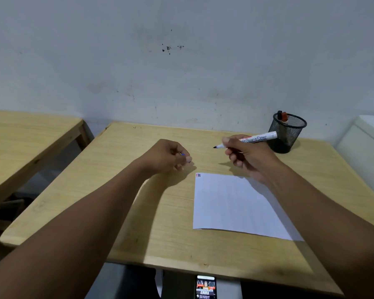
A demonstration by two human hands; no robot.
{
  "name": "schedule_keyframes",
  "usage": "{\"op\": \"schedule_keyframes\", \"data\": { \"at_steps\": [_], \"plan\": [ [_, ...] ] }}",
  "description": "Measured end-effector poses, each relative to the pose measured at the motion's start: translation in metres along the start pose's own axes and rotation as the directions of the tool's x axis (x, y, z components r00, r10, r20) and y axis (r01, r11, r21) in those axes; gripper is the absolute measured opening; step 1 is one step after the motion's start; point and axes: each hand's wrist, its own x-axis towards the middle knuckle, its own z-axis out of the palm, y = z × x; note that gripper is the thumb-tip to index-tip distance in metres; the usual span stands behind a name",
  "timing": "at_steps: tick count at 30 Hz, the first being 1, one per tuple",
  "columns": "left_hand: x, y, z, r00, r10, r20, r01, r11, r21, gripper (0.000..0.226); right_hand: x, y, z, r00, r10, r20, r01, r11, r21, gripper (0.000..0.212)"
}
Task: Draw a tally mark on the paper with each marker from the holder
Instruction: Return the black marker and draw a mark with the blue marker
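My right hand (248, 156) holds a white board marker (256, 139) uncapped, its dark tip pointing left above the table, beyond the paper's far edge. My left hand (171, 156) is closed around a small blue piece, apparently the cap (183, 154), left of the paper's far corner. The white paper (229, 206) lies flat on the wooden table (138, 212) and bears a red and two dark tally marks (198, 175) at its top-left corner. A black mesh holder (286, 132) stands at the far right with a black-capped and a red-capped marker (282, 116) in it.
A second wooden table (26, 134) stands to the left across a gap. A white surface (367, 137) sits at the right edge. A phone with a lit screen (206, 287) lies below the table's near edge. The wall runs close behind the table.
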Motion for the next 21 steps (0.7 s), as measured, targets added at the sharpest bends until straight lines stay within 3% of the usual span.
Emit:
{"op": "schedule_keyframes", "data": {
  "at_steps": [3, 8, 21],
  "plan": [
    [0.008, 0.021, -0.001, 1.0, 0.016, -0.022, -0.021, 0.979, -0.2, 0.013, 0.001, -0.032, -0.013, 0.993, 0.066, 0.094, -0.074, 0.993, 0.087, 0.008],
    [0.025, 0.058, 0.01, 0.998, 0.059, 0.008, -0.051, 0.91, -0.412, 0.016, 0.002, -0.064, -0.021, 0.995, 0.046, 0.089, -0.058, 0.989, 0.134, 0.015],
    [0.054, 0.1, 0.046, 0.989, 0.122, 0.081, -0.078, 0.906, -0.416, 0.018, 0.005, -0.077, -0.04, 0.998, -0.001, 0.068, -0.007, 0.993, 0.121, 0.015]
  ]
}}
